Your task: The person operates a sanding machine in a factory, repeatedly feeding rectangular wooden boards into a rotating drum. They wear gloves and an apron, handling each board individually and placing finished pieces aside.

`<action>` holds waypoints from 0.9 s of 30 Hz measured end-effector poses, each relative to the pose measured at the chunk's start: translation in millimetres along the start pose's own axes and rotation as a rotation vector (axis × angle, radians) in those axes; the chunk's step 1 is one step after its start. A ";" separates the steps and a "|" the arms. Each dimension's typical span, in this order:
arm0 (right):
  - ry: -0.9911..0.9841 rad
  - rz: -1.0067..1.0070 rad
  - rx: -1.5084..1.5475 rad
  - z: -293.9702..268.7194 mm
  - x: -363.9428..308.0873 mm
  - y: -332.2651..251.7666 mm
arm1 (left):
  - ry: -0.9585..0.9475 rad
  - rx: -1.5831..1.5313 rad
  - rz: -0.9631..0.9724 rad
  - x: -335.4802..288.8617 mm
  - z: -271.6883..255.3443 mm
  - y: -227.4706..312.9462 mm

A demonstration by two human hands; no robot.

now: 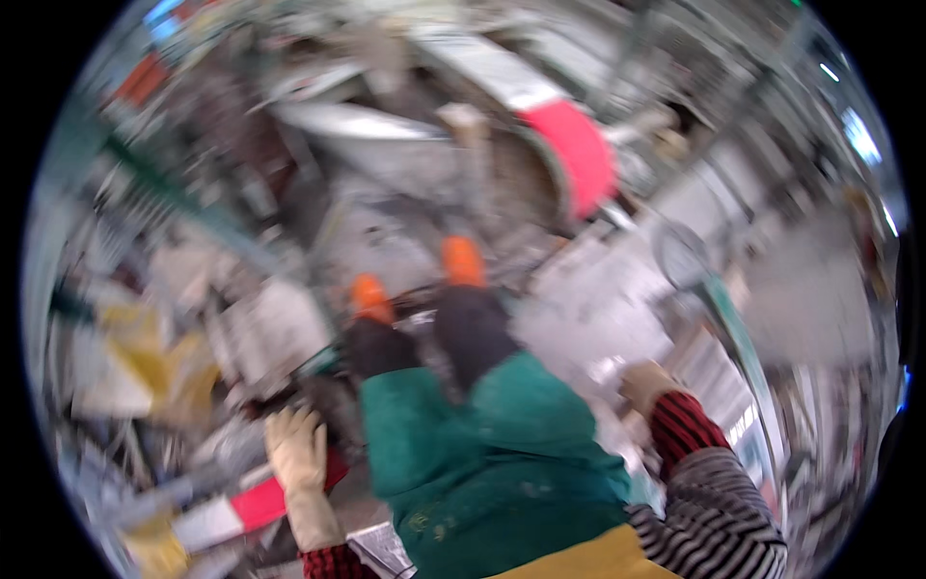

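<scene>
My left hand [297, 458], in a cream glove, reaches down on the left with its fingers stretched out and nothing visible in them. Close beside it, a red and white strip [256, 507] lies among scraps. To the right, my right hand [648, 384] is also gloved, below a red and black striped cuff. A shiny, pale, crumpled thing [606, 374] shows by its fingertips; blur hides whether the fingers grip it. Just beyond is a flat, dusty grey surface [588, 304].
Mixed debris surrounds my orange-tipped shoes [463, 261]. Ahead lies a long white piece with a curved red end [574, 154]. A green bar [183, 203] slants on the left; a green-edged frame [743, 338] stands on the right. Yellow scraps [159, 357] lie at left.
</scene>
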State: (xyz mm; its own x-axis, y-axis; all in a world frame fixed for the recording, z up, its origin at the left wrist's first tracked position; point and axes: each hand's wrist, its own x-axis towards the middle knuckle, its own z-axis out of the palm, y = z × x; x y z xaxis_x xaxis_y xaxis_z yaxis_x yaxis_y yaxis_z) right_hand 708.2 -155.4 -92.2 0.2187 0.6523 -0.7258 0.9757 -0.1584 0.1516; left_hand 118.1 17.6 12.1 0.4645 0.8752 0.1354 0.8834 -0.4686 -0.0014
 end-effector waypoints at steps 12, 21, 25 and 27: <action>0.755 -0.492 1.017 -207.7 206.3 -51.9 | 0.113 -0.066 -0.140 -27.3 -12.5 -30.1; -0.056 -0.920 1.758 -326.9 124.4 -365.2 | 0.210 -0.006 -0.233 -11.4 19.5 -23.6; -0.175 -0.606 1.938 -302.7 128.6 -368.6 | 0.145 0.010 -0.244 -12.4 15.1 -25.9; -0.159 -0.438 2.115 -308.9 125.0 -360.7 | 0.122 -0.020 -0.255 -12.7 20.6 -25.1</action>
State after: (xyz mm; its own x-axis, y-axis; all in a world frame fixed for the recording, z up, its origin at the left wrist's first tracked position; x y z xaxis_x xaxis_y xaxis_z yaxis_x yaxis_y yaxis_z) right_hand 388.5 212.2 -30.3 -0.0654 0.8328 -0.5497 -0.5394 -0.4930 -0.6826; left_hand 91.4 20.7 -9.9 0.2157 0.9447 0.2469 0.9688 -0.2386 0.0668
